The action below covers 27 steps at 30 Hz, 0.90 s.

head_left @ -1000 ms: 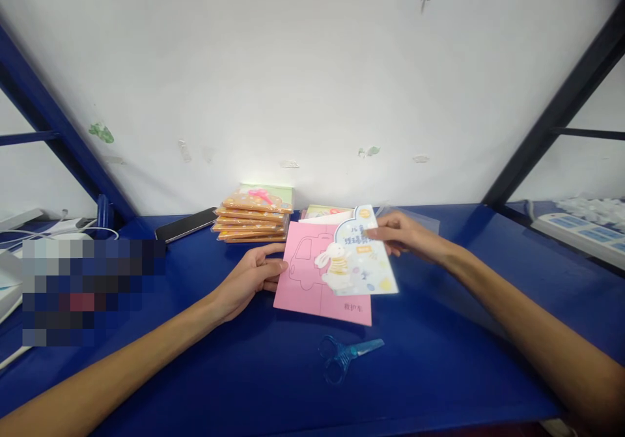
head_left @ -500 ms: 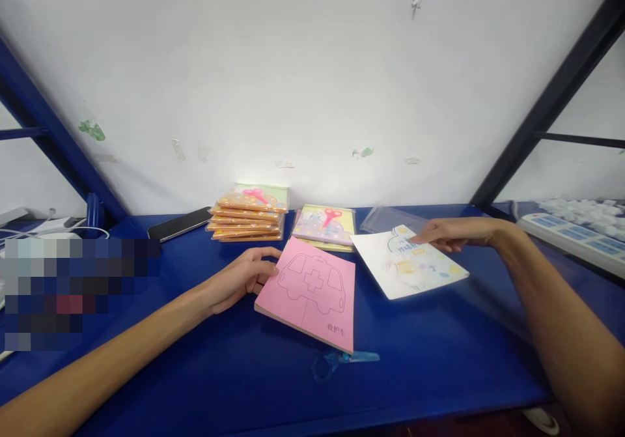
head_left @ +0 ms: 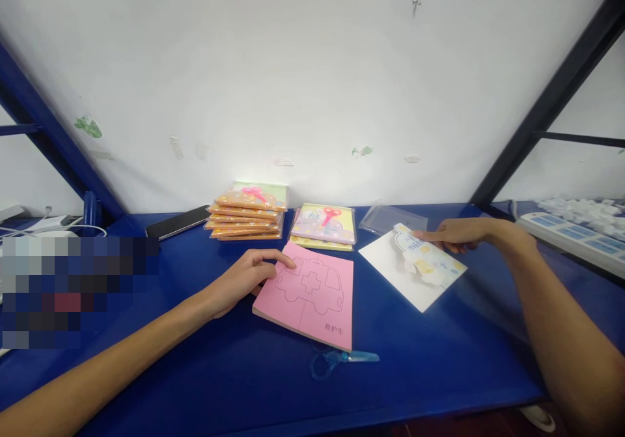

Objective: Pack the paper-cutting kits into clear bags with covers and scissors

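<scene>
My left hand (head_left: 247, 275) rests with its fingertips on the upper left corner of a pink booklet (head_left: 312, 300) printed with an ambulance outline. My right hand (head_left: 452, 235) pinches the edge of a printed paper leaf (head_left: 427, 261), which curls up from a white sheet (head_left: 403, 271). Blue-handled child's scissors (head_left: 342, 357) lie just below the pink booklet, their blades partly tucked near its corner. Neither hand touches them.
Behind the booklet lie a yellow craft packet (head_left: 323, 225), a stack of orange packets (head_left: 247, 219), a clear plastic sleeve (head_left: 393, 219) and a smartphone (head_left: 176, 222). A power strip (head_left: 569, 241) sits at right. A pixelated patch hides the table's left part.
The printed leaf has curled up from the white sheet at my right hand. My left fingertips have moved onto the pink booklet's corner.
</scene>
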Motion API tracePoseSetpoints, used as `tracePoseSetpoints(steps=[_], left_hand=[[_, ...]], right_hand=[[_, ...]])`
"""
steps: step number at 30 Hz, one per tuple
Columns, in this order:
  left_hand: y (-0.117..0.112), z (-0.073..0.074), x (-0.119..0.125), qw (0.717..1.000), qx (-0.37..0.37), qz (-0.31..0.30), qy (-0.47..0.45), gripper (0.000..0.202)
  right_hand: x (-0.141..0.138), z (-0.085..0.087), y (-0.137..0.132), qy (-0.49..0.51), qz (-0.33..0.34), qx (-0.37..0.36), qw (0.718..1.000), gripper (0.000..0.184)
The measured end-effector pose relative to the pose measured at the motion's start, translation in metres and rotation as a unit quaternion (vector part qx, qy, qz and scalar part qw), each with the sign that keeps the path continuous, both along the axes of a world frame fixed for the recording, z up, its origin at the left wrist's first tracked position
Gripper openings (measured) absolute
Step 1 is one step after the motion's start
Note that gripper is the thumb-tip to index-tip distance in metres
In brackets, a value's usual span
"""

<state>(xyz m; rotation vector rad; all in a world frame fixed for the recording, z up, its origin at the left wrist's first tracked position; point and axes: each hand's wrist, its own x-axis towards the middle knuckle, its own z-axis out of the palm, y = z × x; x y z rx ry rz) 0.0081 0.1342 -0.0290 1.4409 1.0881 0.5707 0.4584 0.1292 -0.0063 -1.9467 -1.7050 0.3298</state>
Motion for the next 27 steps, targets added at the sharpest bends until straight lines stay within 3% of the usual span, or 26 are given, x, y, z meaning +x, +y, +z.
tracePoseSetpoints(steps=[5, 9, 11, 14, 16, 20, 23, 27], left_hand=[[-0.001, -0.002, 0.001, 1.0, 0.017, 0.004, 0.022, 0.033], [0.0, -0.006, 0.0, 0.999, 0.038, 0.0, 0.026, 0.036], [0.001, -0.007, -0.001, 0.999, 0.043, -0.009, 0.021, 0.035], [0.003, -0.007, -0.001, 0.998, 0.056, -0.022, 0.029, 0.034], [0.004, -0.007, -0.001, 0.997, 0.067, -0.023, 0.041, 0.034], [0.005, -0.006, -0.001, 0.995, 0.08, -0.027, 0.061, 0.034], [0.005, -0.006, -0.002, 0.994, 0.082, -0.03, 0.063, 0.034], [0.004, -0.005, -0.003, 0.993, 0.093, -0.035, 0.056, 0.032]], right_hand=[[-0.012, -0.002, 0.007, -0.045, -0.001, -0.013, 0.999, 0.06], [-0.011, 0.007, 0.017, -0.127, 0.016, -0.141, 0.982, 0.062], [-0.015, 0.013, 0.021, -0.167, 0.014, -0.164, 0.972, 0.062], [-0.033, 0.018, 0.021, -0.177, 0.036, -0.127, 0.975, 0.06], [-0.056, 0.017, 0.019, -0.157, 0.085, -0.085, 0.98, 0.058], [-0.106, 0.001, 0.015, -0.158, 0.175, -0.03, 0.971, 0.057], [-0.131, -0.015, 0.015, -0.2, 0.175, 0.001, 0.964, 0.057], [-0.14, -0.031, 0.018, -0.209, 0.162, 0.05, 0.963, 0.051]])
